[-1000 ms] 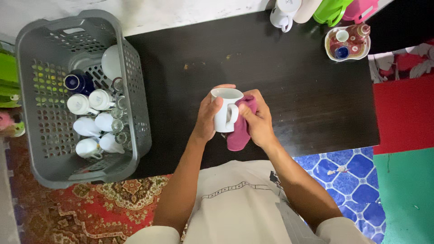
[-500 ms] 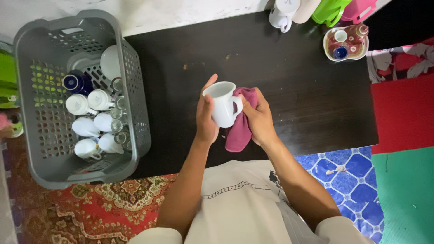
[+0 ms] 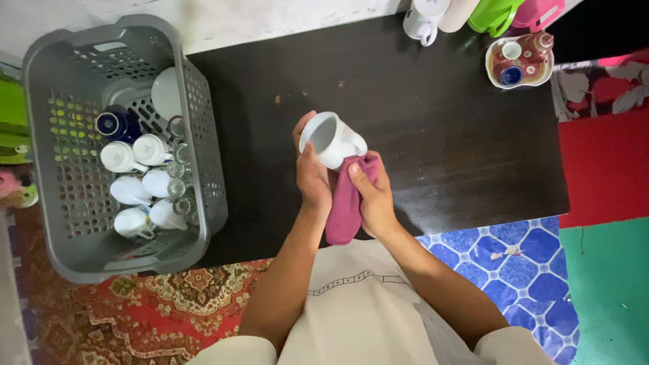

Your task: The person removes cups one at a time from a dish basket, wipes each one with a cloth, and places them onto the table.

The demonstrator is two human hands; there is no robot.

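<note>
Right now the left hand (image 3: 312, 177) is wrapped around a white mug (image 3: 329, 140), thumb and fingers closed on its body, holding it tilted above the dark table (image 3: 446, 142) with its open mouth turned toward the left and upward. Just right of it, the right hand (image 3: 372, 196) is closed on a magenta cloth (image 3: 343, 203), pressing the cloth's upper end against the near side of the mug by the handle; the rest of the cloth hangs down between the two wrists toward the person's pale shirt (image 3: 365, 304).

Well to the left, a grey plastic basket (image 3: 40, 88) sits at the table's left end, holding several white cups (image 3: 128, 155), a dark blue cup (image 3: 111, 124), a white plate (image 3: 165, 91) and some small glasses (image 3: 177, 186). At the far right corner stands a small tray (image 3: 519, 62) with little vessels on it, and along the far edge a white mug (image 3: 422, 20), a green jug (image 3: 493, 15) and a pink container (image 3: 537, 13). Below the table lie a red patterned rug (image 3: 135, 311) and blue patterned flooring (image 3: 520, 270).
</note>
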